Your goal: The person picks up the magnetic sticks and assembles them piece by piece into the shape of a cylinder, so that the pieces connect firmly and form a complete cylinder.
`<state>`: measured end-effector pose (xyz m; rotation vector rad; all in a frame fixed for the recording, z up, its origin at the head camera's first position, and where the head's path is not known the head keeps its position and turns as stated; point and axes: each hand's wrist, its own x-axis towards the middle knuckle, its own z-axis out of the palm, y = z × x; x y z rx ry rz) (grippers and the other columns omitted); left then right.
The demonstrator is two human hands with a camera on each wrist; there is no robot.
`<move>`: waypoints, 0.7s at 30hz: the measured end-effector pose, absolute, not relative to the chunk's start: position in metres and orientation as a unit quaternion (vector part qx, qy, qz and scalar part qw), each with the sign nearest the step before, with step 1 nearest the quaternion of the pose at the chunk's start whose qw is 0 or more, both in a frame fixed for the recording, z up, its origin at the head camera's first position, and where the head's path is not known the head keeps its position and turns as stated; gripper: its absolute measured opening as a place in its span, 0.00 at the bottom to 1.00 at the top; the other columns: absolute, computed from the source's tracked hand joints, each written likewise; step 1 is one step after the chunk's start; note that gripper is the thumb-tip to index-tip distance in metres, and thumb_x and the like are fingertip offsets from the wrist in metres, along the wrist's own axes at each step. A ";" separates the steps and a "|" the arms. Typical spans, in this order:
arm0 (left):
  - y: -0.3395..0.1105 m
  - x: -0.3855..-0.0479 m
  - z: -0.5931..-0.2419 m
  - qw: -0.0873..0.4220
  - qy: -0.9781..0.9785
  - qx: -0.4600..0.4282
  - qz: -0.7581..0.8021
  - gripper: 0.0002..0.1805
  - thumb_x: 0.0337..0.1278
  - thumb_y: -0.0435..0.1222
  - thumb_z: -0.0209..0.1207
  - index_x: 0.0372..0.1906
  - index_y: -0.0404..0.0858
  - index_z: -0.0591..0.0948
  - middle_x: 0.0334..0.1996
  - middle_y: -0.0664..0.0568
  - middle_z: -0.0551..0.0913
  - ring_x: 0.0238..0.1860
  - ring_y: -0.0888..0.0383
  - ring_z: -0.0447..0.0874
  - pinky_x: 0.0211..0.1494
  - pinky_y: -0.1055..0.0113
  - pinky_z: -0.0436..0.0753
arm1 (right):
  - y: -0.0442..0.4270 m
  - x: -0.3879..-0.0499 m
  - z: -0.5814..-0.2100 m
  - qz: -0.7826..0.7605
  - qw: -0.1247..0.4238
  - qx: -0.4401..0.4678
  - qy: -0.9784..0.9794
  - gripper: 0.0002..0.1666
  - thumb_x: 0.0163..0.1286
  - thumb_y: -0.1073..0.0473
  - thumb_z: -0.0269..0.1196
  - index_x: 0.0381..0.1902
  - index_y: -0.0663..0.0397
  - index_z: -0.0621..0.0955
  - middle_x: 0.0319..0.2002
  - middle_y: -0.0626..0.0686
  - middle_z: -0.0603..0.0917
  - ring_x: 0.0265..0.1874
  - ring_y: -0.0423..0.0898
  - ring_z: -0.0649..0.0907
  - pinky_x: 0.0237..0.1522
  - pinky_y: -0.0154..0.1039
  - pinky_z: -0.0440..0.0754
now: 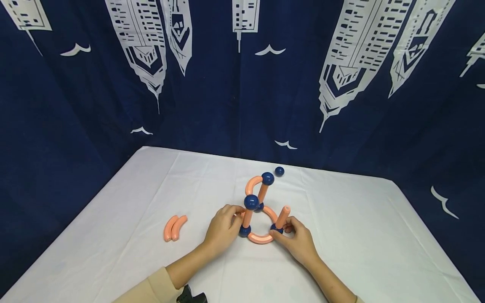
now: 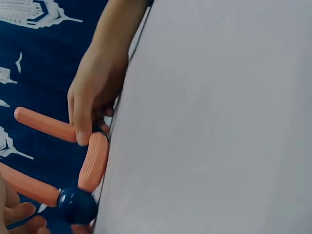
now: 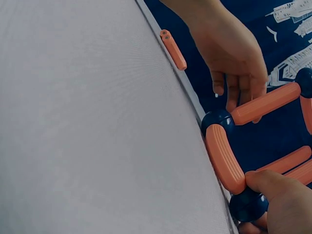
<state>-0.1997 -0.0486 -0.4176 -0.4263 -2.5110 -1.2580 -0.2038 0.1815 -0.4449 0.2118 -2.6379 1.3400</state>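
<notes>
A magnetic stick-and-ball frame of orange rods (image 1: 260, 239) and dark blue balls (image 1: 251, 202) stands mid-table. Its base is a ring of curved rods joined by balls. Two uprights carry top balls linked by a curved rod (image 1: 253, 183); a third upright (image 1: 283, 216) at the right has a bare top. At its foot my right hand (image 1: 297, 240) pinches the base ball (image 3: 247, 204) between thumb and fingers. From the left, my left hand (image 1: 223, 229) reaches its fingertips to the frame beside the left upright (image 3: 265, 104); whether they grip a rod is hidden.
Two loose curved orange rods (image 1: 179, 227) lie side by side left of the left hand. A single blue ball (image 1: 279, 171) sits behind the frame near the back edge. A dark blue printed curtain (image 1: 238, 105) hangs behind the white-covered table (image 1: 360, 235).
</notes>
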 end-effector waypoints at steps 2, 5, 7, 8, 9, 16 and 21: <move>-0.047 -0.197 -0.423 0.152 -0.873 -0.153 -0.438 0.15 0.59 0.31 0.51 0.49 0.36 0.81 0.43 0.50 0.80 0.41 0.55 0.75 0.45 0.59 0.76 | 0.182 -0.204 -0.446 0.449 0.087 0.070 -0.886 0.23 0.54 0.51 0.75 0.40 0.59 0.80 0.33 0.49 0.79 0.35 0.44 0.76 0.42 0.38 0.75; -0.046 -0.194 -0.431 0.155 -0.871 -0.168 -0.435 0.19 0.52 0.28 0.52 0.50 0.33 0.80 0.47 0.47 0.79 0.47 0.51 0.76 0.51 0.54 0.76 | 0.182 -0.204 -0.447 0.447 0.088 0.071 -0.887 0.23 0.54 0.51 0.75 0.41 0.59 0.80 0.33 0.49 0.79 0.36 0.44 0.76 0.41 0.38 0.76; -0.045 -0.194 -0.436 0.153 -0.869 -0.182 -0.433 0.19 0.50 0.28 0.53 0.49 0.33 0.80 0.49 0.46 0.79 0.50 0.50 0.76 0.53 0.52 0.75 | 0.183 -0.203 -0.447 0.447 0.089 0.072 -0.887 0.23 0.54 0.51 0.75 0.41 0.59 0.80 0.33 0.49 0.79 0.36 0.44 0.76 0.41 0.38 0.76; -0.045 -0.194 -0.438 0.152 -0.869 -0.190 -0.431 0.18 0.49 0.28 0.54 0.49 0.33 0.80 0.49 0.46 0.79 0.51 0.49 0.76 0.55 0.52 0.75 | 0.183 -0.204 -0.447 0.447 0.091 0.073 -0.887 0.23 0.54 0.51 0.75 0.41 0.59 0.80 0.33 0.49 0.80 0.36 0.44 0.77 0.41 0.38 0.76; -0.045 -0.194 -0.441 0.150 -0.869 -0.196 -0.428 0.18 0.50 0.29 0.55 0.49 0.33 0.80 0.50 0.46 0.79 0.51 0.50 0.75 0.55 0.52 0.75 | 0.183 -0.204 -0.447 0.447 0.091 0.073 -0.887 0.23 0.54 0.51 0.75 0.41 0.59 0.80 0.33 0.49 0.79 0.35 0.44 0.76 0.41 0.38 0.76; -0.047 -0.195 -0.451 0.142 -0.873 -0.215 -0.414 0.19 0.55 0.38 0.63 0.51 0.34 0.81 0.53 0.45 0.78 0.55 0.49 0.74 0.58 0.51 0.74 | 0.182 -0.203 -0.447 0.449 0.093 0.078 -0.885 0.23 0.54 0.51 0.75 0.41 0.59 0.80 0.33 0.49 0.79 0.35 0.44 0.76 0.41 0.38 0.75; -0.048 -0.196 -0.453 0.138 -0.877 -0.212 -0.407 0.21 0.59 0.41 0.64 0.53 0.33 0.80 0.55 0.46 0.77 0.56 0.49 0.74 0.59 0.51 0.73 | 0.184 -0.204 -0.449 0.443 0.104 0.087 -0.886 0.23 0.54 0.52 0.75 0.40 0.59 0.80 0.32 0.48 0.79 0.35 0.44 0.76 0.41 0.38 0.76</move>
